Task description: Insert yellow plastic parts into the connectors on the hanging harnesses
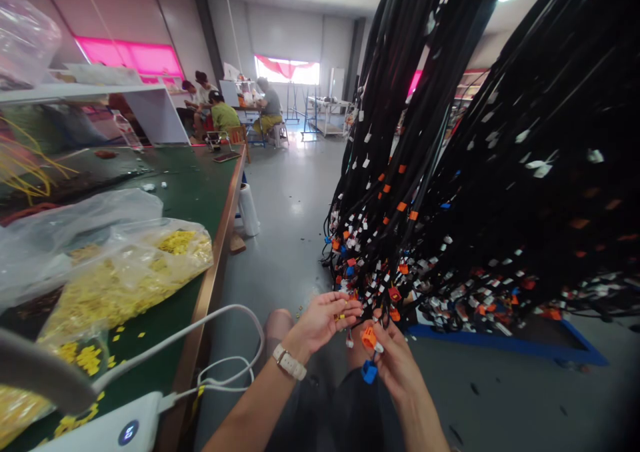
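Note:
My left hand (325,322), with a pale watch on its wrist, is turned palm up. Its fingers curl around small yellow plastic pieces (341,317). Close beside it, my right hand (397,362) pinches an orange connector (369,337) at a cable end. A blue connector (369,371) hangs just below, near the right fingers. Both hands are in front of a dense bundle of black wire harnesses (400,105), whose lower ends carry white, orange, red and blue connectors.
A green-topped table (193,172) on the left bears a clear bag of yellow pieces (135,272), with loose ones nearby. A white power bank (115,429) with a white cable lies at its front. A blue-framed rack base (505,342) stands right. Several people sit farther back.

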Demonstrator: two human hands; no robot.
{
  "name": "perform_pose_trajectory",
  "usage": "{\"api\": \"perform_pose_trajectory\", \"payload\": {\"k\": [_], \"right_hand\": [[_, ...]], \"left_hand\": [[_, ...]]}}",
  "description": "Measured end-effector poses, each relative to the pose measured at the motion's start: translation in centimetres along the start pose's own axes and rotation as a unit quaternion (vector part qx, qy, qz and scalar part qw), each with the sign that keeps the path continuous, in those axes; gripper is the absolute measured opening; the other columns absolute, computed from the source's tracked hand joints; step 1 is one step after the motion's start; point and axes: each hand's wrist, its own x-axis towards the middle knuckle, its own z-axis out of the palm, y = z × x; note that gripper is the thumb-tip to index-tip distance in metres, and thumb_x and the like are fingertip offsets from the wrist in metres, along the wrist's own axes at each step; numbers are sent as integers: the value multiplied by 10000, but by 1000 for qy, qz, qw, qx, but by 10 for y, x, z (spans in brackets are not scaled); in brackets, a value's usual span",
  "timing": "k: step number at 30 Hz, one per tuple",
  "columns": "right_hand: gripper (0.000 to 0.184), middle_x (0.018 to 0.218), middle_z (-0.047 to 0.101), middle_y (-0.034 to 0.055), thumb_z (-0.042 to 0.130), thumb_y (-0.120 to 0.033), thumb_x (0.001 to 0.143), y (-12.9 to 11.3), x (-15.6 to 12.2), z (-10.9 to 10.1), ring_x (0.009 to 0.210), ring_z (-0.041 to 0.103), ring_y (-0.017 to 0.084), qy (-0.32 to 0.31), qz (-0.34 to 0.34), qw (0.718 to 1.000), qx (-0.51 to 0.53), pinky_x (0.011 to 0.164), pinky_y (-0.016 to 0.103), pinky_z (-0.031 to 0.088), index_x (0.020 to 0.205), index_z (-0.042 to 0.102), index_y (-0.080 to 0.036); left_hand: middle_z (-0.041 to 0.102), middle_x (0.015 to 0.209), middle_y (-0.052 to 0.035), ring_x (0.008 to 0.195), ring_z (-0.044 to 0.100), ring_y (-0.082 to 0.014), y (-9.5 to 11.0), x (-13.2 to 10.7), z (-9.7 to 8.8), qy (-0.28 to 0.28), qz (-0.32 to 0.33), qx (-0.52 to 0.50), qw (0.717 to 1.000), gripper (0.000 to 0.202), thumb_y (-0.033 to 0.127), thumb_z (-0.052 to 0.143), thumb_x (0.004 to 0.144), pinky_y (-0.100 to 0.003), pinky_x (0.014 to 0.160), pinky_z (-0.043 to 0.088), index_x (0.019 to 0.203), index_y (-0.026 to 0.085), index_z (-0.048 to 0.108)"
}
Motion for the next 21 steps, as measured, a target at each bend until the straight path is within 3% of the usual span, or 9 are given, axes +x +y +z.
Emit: {"api": "perform_pose_trajectory", "payload": {"k": [4, 8, 13, 21], "right_hand": [[346, 640, 629, -53, 806, -226, 600, 3, 2, 5, 481, 561, 70, 26, -10, 1000, 0, 439, 159, 472, 856, 574, -209], [328, 620, 635, -49, 809, -231, 582, 2, 1, 10, 460, 553, 73, 68, -11, 998, -12, 415, 154, 463, 790, 557, -201], [321, 590, 632, -40, 809, -248, 542, 2, 3, 13, 417, 535, 92, 102, -22, 994, -10, 348, 171, 419, 728, 550, -205], [355, 432, 463, -83, 760, -357, 623, 6, 11, 12, 299, 267, -6, 87, -35, 995, -22, 275, 104, 198, 568, 469, -160]], "left_hand": [[668, 855, -120, 730, 650, -147, 0, 0, 1, -1, -6, 5, 1000, 97, 110, 620, 762, -242, 715, 515, 845, 86, 578], [639, 733, -61, 613, 603, -94, -1, 0, 0, -12, 5, 21, 1000, 171, 129, 663, 734, -191, 622, 490, 885, 84, 598], [642, 756, -76, 618, 596, -99, -3, -1, 1, -15, -4, 47, 999, 205, 169, 715, 689, -200, 617, 477, 840, 78, 610], [639, 732, -75, 605, 581, -102, -3, -3, 6, -28, -15, 64, 997, 333, 228, 797, 577, -217, 601, 440, 811, 50, 639]]}}
